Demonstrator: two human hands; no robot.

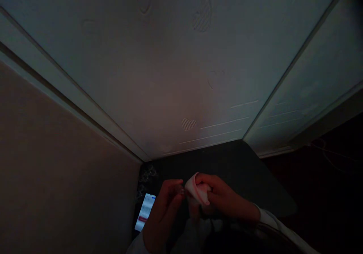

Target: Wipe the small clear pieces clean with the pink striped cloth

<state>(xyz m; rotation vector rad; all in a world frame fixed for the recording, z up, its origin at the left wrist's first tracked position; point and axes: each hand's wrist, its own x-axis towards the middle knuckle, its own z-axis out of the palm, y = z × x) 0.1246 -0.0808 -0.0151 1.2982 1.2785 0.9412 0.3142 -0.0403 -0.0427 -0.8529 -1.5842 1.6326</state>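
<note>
The room is dark. My right hand has its fingers closed around a small pale pink-and-white cloth or wipe, held over a dark tabletop. My left hand sits just left of it, fingertips pinched together close to the cloth's edge on something small I cannot make out. Both wrists wear pale sleeves at the bottom of the view.
A phone with a lit screen lies on the dark surface at the left, below my left hand. A pale wall with faint heart shapes rises behind. A beige panel stands at left, a white door frame at right.
</note>
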